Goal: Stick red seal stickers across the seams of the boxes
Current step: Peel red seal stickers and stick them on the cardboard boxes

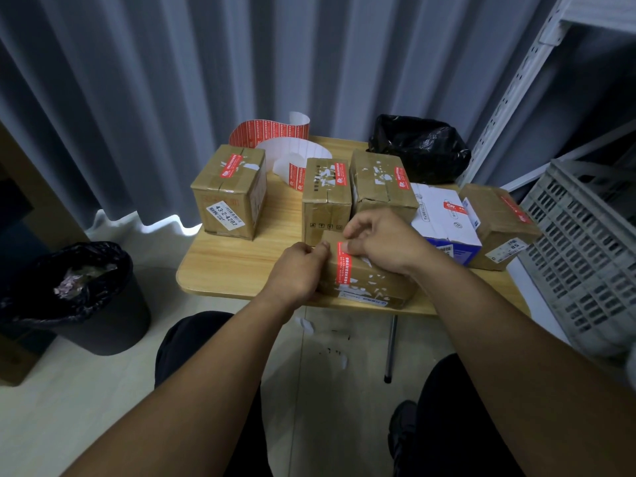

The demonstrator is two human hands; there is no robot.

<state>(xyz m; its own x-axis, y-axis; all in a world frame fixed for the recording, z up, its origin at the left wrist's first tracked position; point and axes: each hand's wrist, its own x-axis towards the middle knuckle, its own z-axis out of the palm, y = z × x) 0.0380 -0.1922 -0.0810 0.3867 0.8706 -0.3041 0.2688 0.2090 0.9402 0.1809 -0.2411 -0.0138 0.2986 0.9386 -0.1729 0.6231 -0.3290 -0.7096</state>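
A red seal sticker [342, 266] with white lettering crosses the brown cardboard of the nearest box [371, 284], which is flecked with white scraps of torn label, on a pale wood-grain table [241, 259]. The sticker roll [272, 132] is red on white backing. Also seen are a white-and-blue box [447, 222], a glossy black bag [420, 146] and blue-grey curtains [137, 80] banded light and dark.

The nearest box [371, 284] sits at the table's [241, 263] front edge, a row of boxes [327, 197] behind it, the sticker roll [272, 132] rearmost.
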